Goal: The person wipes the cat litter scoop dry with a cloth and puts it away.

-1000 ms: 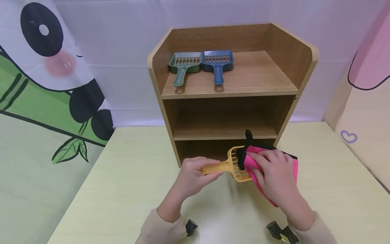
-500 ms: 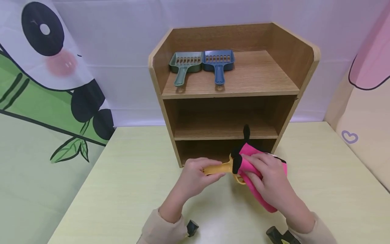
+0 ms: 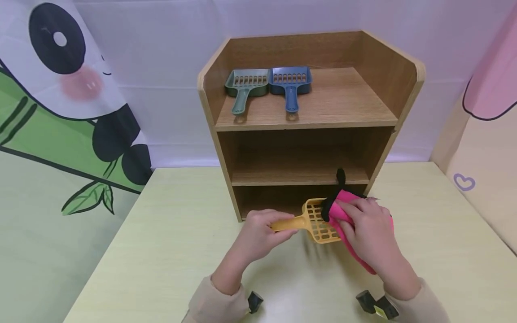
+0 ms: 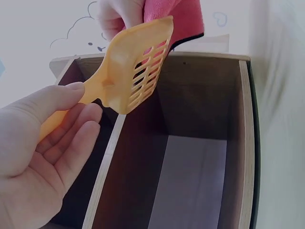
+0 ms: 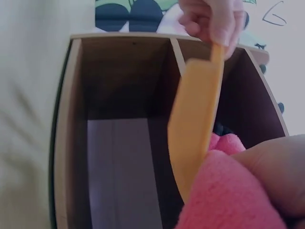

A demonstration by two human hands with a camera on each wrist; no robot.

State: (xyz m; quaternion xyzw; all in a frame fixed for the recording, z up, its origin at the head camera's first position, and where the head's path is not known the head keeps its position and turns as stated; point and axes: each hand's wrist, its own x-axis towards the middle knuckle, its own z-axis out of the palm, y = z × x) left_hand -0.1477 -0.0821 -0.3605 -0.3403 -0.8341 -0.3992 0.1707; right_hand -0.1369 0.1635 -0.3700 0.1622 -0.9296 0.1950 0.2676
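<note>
My left hand (image 3: 258,235) grips the handle of a yellow slotted litter scoop (image 3: 321,222), thumb above and fingers beneath, holding it level over the table in front of the shelf. My right hand (image 3: 365,231) pinches a bright pink cloth (image 3: 342,197) with black edging and a black loop. The cloth lies against the far end of the scoop and hides that end in the head view. From the left wrist, the scoop's slotted face (image 4: 150,69) shows, with the cloth (image 4: 183,24) behind it. In the right wrist view the pink cloth (image 5: 228,195) covers the scoop's lower edge.
A wooden shelf unit (image 3: 304,126) stands just beyond my hands. On its top board lie a green scoop (image 3: 241,96) and a blue scoop (image 3: 291,94), side by side, handles toward me. The pale table (image 3: 181,215) extends around the shelf.
The cloth in my right hand slid left over the scoop toward its handle, then back right toward the far end, uncovering the slots. My left hand and the scoop stayed almost in place.
</note>
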